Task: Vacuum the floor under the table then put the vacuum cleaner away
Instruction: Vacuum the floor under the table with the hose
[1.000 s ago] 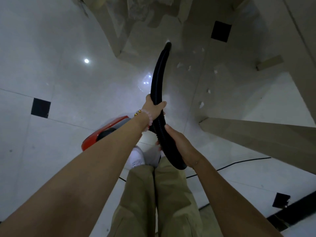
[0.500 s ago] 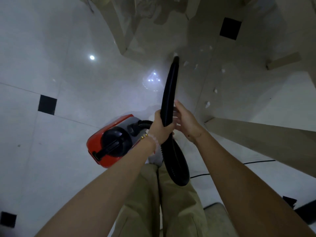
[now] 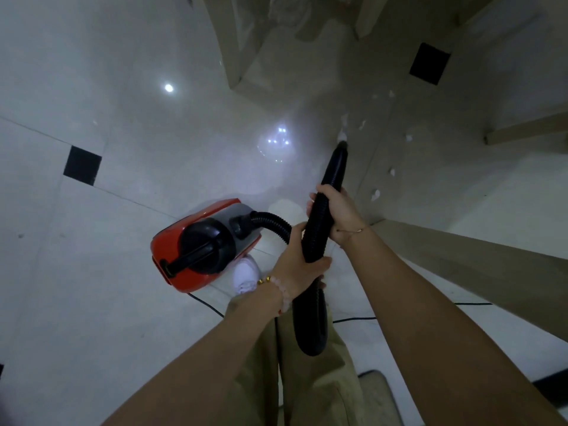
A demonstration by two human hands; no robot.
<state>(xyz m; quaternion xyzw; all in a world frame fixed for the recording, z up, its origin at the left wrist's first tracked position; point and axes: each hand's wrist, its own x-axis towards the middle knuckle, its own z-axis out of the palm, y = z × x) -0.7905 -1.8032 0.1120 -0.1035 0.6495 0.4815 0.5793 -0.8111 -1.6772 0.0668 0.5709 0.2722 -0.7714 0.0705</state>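
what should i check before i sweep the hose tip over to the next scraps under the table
1. Grip: left hand and right hand both grip the hose: ok.
2. Hose tip low at the floor, beside a scrap: ok.
3. Floor done: white scraps lie right of the tip: not ok.
4. Hose run to the vacuum cleaner curved, not taut: ok.
5. Power cord crosses the floor by the feet, possible snag: not ok.
6. Suction running: cannot tell.

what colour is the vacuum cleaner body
The vacuum cleaner body is red, with grey and black on top; head view.
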